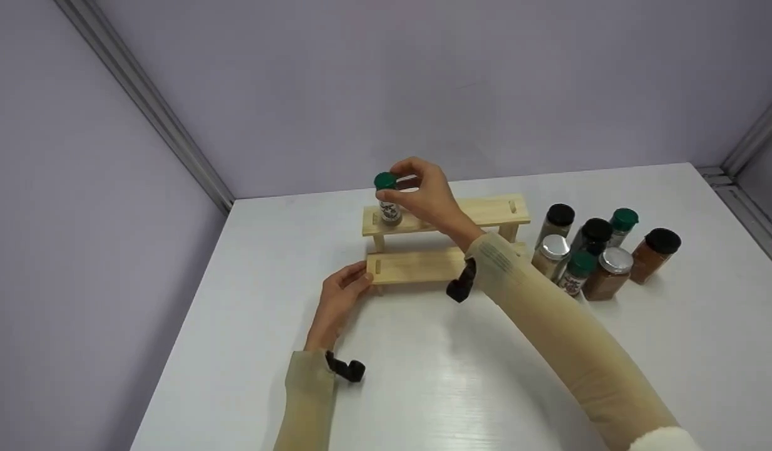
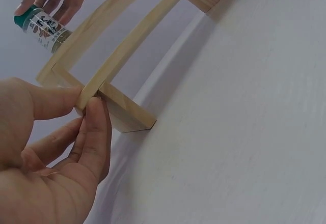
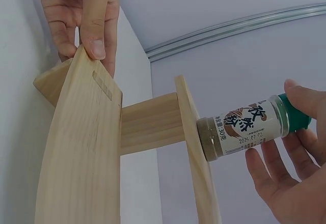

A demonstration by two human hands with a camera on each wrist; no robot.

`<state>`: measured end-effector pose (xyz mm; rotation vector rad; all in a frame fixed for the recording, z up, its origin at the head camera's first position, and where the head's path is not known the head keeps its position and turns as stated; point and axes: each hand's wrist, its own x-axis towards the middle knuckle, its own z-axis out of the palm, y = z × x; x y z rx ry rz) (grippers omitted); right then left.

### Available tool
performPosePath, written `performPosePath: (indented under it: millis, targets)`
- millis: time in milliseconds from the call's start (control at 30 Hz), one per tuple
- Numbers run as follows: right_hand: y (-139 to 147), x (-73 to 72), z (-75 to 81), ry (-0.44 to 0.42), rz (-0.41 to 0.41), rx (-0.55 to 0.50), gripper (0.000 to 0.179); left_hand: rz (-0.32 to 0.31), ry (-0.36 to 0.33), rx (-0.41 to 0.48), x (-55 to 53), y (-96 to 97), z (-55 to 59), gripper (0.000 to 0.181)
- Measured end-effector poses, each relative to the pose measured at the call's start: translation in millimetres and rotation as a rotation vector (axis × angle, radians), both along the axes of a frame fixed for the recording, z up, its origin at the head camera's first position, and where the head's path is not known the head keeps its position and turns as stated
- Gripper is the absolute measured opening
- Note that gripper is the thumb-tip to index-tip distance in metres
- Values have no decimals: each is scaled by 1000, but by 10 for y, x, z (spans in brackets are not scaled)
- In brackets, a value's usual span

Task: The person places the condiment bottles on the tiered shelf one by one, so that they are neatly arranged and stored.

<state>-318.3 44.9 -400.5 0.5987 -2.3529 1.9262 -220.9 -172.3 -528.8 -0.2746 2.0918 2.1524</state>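
A two-tier wooden rack (image 1: 417, 267) stands on the white table. On the left end of its upper shelf (image 1: 486, 211) a small spice jar (image 3: 239, 128) with a green cap and a printed white label stands upright, brown powder at its bottom. My right hand (image 1: 428, 195) holds this jar by the cap, thumb on one side and fingers on the other. At the left end of the lower shelf (image 3: 81, 132), my left hand (image 1: 342, 297) pinches the board between thumb and fingers. The left wrist view shows that pinch close up.
Right of the rack stands a group of several spice jars: some black-lidded, such as one with orange-red contents (image 1: 653, 258), others with silver lids (image 1: 553, 248) or green caps (image 1: 580, 266). Pale walls (image 1: 473, 94) rise behind and left of the table (image 1: 248, 300).
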Motion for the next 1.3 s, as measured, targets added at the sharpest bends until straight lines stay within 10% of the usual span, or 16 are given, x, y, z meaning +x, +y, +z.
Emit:
performPosePath:
  millis: [467,900,1300]
  targets:
    - [198,68,221,73,-3,44,45,-2,-15,-6,-103,-14,2,43]
    - [977,515,578,82,84,189,38,39,-13,-18,-38,-83,22,40]
    - [1788,868,620,199,-48,290,32,73,4,18,1,2,74,41]
